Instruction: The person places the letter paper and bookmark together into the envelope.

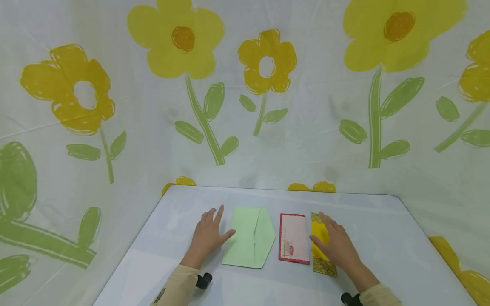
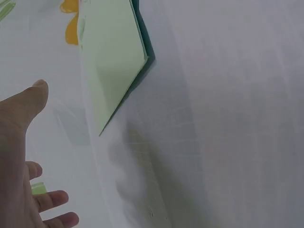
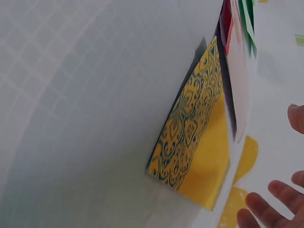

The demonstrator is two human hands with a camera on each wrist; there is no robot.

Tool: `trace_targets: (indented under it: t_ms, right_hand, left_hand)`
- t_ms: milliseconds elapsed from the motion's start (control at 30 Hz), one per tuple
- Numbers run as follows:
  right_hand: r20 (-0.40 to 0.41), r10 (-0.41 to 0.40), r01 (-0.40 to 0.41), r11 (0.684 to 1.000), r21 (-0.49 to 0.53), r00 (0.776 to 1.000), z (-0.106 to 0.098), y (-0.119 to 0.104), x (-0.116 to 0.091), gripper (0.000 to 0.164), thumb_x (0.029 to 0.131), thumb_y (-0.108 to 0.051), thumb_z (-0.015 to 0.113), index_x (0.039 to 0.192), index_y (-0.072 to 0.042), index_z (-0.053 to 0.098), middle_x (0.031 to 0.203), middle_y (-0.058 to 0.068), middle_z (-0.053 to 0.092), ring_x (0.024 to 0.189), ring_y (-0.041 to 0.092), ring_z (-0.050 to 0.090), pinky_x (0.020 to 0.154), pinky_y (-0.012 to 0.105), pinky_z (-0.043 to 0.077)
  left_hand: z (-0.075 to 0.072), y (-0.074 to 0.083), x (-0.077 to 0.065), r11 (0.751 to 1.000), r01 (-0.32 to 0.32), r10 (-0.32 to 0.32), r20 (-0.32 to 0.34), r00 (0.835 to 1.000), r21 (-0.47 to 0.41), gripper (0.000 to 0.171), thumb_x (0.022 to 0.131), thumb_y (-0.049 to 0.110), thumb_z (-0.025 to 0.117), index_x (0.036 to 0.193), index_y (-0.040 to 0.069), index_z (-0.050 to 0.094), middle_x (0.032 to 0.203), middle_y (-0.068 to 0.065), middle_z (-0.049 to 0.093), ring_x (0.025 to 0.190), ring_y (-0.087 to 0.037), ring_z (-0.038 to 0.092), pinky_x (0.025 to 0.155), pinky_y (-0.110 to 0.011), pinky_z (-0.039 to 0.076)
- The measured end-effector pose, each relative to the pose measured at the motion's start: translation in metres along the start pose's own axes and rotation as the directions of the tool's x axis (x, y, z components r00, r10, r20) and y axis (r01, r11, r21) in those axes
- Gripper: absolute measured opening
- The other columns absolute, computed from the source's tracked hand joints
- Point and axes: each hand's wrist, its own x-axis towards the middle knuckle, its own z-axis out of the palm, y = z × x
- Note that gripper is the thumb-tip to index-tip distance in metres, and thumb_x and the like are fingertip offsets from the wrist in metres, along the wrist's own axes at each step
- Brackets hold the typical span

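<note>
A light green envelope (image 1: 241, 238) with a pointed flap lies on the white table. My left hand (image 1: 208, 233) is at its left side with fingers spread, thumb by its left edge; whether it touches cannot be told. In the left wrist view the same hand (image 2: 19, 142) holds nothing, and a corner of the envelope (image 2: 111, 61) shows. To the right lies a pink card-like envelope (image 1: 294, 240) with a red border. Beside it is a yellow envelope (image 1: 318, 242) with ornate patterned ends, partly covered by my right hand (image 1: 338, 244). That hand (image 3: 275, 204) is apart from it, fingers loose.
The white table (image 1: 145, 255) has rounded far corners. Behind and beside it hangs a pale cloth (image 1: 306, 148) printed with yellow flowers and green stems. Black wrist cameras (image 1: 204, 281) sit on both wrists below beige sleeves (image 1: 178, 284).
</note>
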Motion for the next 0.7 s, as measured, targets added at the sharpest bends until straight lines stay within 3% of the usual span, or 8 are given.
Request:
trace_targets:
  t_ms: [433, 700]
  right_hand:
    - [0.021, -0.031, 0.029, 0.996, 0.08, 0.999, 0.013, -0.017, 0.0, 0.084, 0.091, -0.039, 0.076, 0.157, -0.005, 0.035, 0.142, 0.021, 0.055, 0.128, 0.043, 0.05, 0.104, 0.064, 0.042]
    - [0.05, 0.005, -0.008, 0.998, 0.067, 0.999, 0.021, -0.034, 0.003, 0.084, 0.087, -0.041, 0.079, 0.154, -0.008, 0.04, 0.141, 0.016, 0.057, 0.122, 0.035, 0.057, 0.1, 0.06, 0.048]
  left_hand:
    - [0.003, 0.012, -0.003, 0.999, 0.024, -0.021, 0.074, 0.997, -0.04, 0.087, 0.09, 0.062, 0.067, 0.151, 0.004, 0.043, 0.144, -0.02, 0.047, 0.131, -0.041, 0.045, 0.1, -0.058, 0.047]
    - [0.004, 0.017, -0.004, 0.999, 0.023, -0.019, 0.08, 0.997, -0.04, 0.085, 0.09, 0.063, 0.066, 0.146, 0.003, 0.047, 0.142, -0.02, 0.049, 0.127, -0.04, 0.048, 0.1, -0.056, 0.047]
